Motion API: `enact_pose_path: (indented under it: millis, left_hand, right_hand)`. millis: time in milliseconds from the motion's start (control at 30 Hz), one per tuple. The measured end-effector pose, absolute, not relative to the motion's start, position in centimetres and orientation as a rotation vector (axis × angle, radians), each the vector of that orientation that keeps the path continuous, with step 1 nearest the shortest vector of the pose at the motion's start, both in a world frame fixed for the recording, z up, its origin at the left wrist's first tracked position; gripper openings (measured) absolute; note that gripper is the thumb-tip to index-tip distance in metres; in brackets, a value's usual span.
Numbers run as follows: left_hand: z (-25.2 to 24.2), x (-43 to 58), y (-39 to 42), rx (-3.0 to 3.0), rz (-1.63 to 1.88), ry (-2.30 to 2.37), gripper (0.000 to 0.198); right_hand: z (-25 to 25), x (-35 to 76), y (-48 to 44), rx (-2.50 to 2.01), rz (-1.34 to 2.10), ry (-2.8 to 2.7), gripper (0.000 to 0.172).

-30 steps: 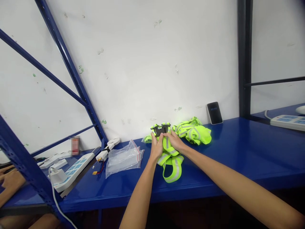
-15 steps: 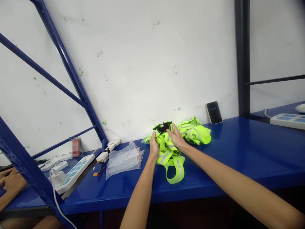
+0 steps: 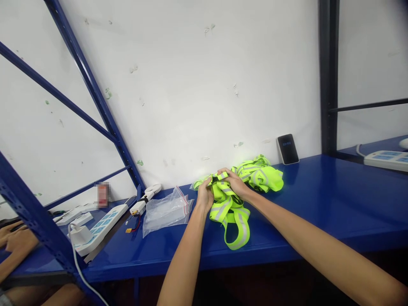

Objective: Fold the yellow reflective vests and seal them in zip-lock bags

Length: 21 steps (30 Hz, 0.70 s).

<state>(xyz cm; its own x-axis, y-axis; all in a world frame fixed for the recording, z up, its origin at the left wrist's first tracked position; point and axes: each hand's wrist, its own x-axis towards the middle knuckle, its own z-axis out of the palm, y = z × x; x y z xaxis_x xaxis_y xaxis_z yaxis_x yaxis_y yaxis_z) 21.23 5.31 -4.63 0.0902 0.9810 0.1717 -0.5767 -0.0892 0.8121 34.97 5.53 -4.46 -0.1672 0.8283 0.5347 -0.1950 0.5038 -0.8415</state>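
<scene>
Both hands grip a bundle of neon-yellow reflective straps (image 3: 223,207), which looks like a reflective vest, with silver stripes and some black at the top. My left hand (image 3: 204,195) is closed on its left upper edge, thumb on top. My right hand (image 3: 235,183) pinches the upper right part, fingers over the far side. A loop of the strap hangs down onto the blue table, toward its front edge. Just behind my right hand lies a second neon-yellow reflective bundle (image 3: 259,173). Clear zip bags (image 3: 167,211) rest to the left of my left hand.
A white handheld fan (image 3: 153,191) and a battery pack with wires (image 3: 138,207) lie left of the bags. Power strips (image 3: 105,227) stand by the blue rack post (image 3: 108,114). A dark-screened device (image 3: 287,148) leans on the wall. Another person's hands (image 3: 19,240) are at far left.
My hands have tipped the top of the vest bundle down and closer together, so its black part shows less. The hanging loop has opened slightly wider.
</scene>
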Motion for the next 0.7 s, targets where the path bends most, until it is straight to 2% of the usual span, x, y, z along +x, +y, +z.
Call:
enact_pose_path:
  millis: [133, 233, 300, 400, 567, 700]
  left_hand:
    - [-5.0, 21.1, 6.0, 0.957, 1.6, 0.465, 0.034]
    - [-5.2, 21.0, 6.3, 0.983, 1.663, 0.436, 0.037]
    - [-5.2, 20.9, 6.3, 1.003, 1.692, 0.428, 0.041]
    - [-5.1, 20.8, 6.2, 1.036, 1.741, 0.452, 0.046]
    - [-4.6, 20.6, 6.0, 1.106, 1.819, 0.461, 0.047]
    - [-4.1, 20.2, 5.9, 1.105, 1.82, 0.433, 0.046]
  right_hand:
    - [-4.3, 34.5, 4.9, -0.606, 1.183, -1.314, 0.074]
    - [-4.5, 34.1, 5.0, -0.658, 1.218, -1.254, 0.085]
    - [-4.7, 34.0, 5.2, -0.659, 1.207, -1.255, 0.082]
    - [-4.7, 34.0, 5.2, -0.614, 1.203, -1.289, 0.067]
    - [-3.9, 34.3, 4.4, -0.553, 1.481, -1.224, 0.039]
    - [-3.6, 34.3, 4.0, -0.539, 1.547, -1.23, 0.041]
